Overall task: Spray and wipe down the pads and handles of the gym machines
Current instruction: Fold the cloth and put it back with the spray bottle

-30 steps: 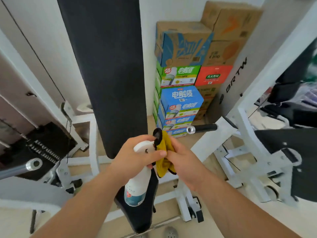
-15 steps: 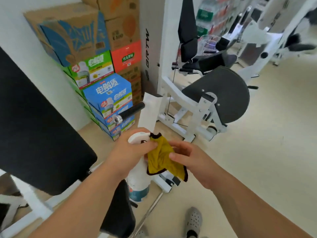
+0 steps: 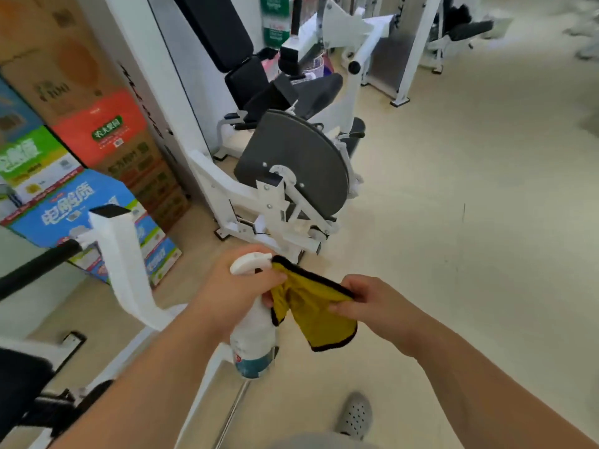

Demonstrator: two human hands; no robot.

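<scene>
Two bare hands are out in front, close together. The left hand (image 3: 236, 286) is wrapped round the neck of a white spray bottle (image 3: 254, 338), which hangs down from it with a blue label near its bottom. The right hand (image 3: 372, 306) pinches one edge of a yellow cloth (image 3: 311, 312) with a black border. The other end of the cloth is up against the left hand's fingers, right by the bottle's white spray head, and the cloth sags between the two hands. Below them, a grey shoe (image 3: 355, 416) with holes stands on the pale floor (image 3: 453, 222). Just left of the bottle is a white bar (image 3: 126, 270) of a gym machine, with a black handle (image 3: 35, 267) sticking out to its left. Farther off, past the hands, stands another white machine (image 3: 227, 192) with a big round grey plate (image 3: 301, 157) on its side. Behind the plate are its black seat (image 3: 321, 89) and a tall black back pad (image 3: 217, 27). Left of that machine, bright cardboard boxes (image 3: 97, 131) are stacked on the floor, blue ones low down, a red one and brown ones higher. More white machines (image 3: 418, 43) stand far away at the top right, too blurry to tell much
</scene>
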